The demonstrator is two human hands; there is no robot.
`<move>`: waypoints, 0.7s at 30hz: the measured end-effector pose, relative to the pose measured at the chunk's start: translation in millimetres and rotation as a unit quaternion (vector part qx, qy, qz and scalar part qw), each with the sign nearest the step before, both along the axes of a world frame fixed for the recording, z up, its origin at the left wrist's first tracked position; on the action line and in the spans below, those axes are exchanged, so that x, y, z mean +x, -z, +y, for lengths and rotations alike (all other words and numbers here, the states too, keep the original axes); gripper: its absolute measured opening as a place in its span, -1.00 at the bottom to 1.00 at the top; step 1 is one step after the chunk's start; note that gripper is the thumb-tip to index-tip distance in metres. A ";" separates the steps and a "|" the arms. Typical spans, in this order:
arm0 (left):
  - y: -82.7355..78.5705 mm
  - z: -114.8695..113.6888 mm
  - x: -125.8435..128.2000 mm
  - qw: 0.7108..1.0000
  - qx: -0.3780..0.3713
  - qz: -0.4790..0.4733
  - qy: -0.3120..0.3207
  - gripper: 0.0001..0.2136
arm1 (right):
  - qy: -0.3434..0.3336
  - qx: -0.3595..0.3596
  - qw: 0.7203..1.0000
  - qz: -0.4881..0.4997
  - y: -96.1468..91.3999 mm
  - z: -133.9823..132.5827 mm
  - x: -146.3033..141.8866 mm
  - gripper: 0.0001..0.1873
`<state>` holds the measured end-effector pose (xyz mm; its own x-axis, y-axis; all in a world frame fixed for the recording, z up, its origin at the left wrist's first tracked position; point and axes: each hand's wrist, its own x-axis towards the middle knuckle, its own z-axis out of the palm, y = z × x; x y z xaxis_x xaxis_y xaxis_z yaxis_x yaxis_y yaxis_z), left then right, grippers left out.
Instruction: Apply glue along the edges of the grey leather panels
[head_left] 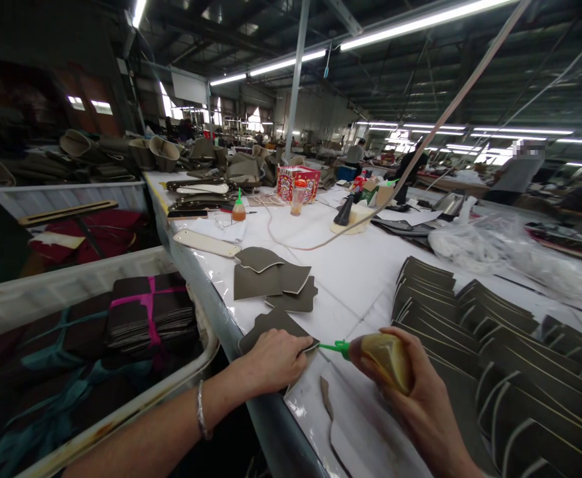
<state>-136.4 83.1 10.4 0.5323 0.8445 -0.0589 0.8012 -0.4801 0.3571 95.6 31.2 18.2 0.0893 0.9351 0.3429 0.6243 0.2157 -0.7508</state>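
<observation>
My right hand (pixel 410 392) is wrapped round a soft glue bottle (pixel 383 357) with a green nozzle that points left at the edge of a dark grey cut piece (pixel 269 325). My left hand (pixel 273 362) is closed on that piece, pressing it down at the near edge of the white table (pixel 350 279). A bracelet sits on my left wrist. Just beyond lie a few more dark grey cut pieces (pixel 273 279). To the right, rows of the same pieces (pixel 474 318) lie overlapped like shingles.
A white bin (pixel 96 345) at the left holds stacked dark and pink pieces. Farther up the table stand a small orange bottle (pixel 239 209), a red patterned box (pixel 298 180), a cup and clear plastic bags (pixel 500 249). A cord hangs across. Other people work far back.
</observation>
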 end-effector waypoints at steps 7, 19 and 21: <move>4.5 0.8 -0.5 1.000 0.006 0.000 0.000 -0.55 | -0.025 -0.052 0.997 0.048 1.8 -1.9 -0.8 -0.45; 7.2 0.6 -6.0 0.999 -0.018 -0.025 -0.007 -0.54 | -0.033 -0.096 0.987 0.123 5.7 -6.2 -3.0 -0.43; 8.2 0.4 -6.8 0.999 -0.019 -0.031 -0.007 -0.55 | -0.015 -0.085 0.990 0.113 6.0 -5.4 -3.9 -0.41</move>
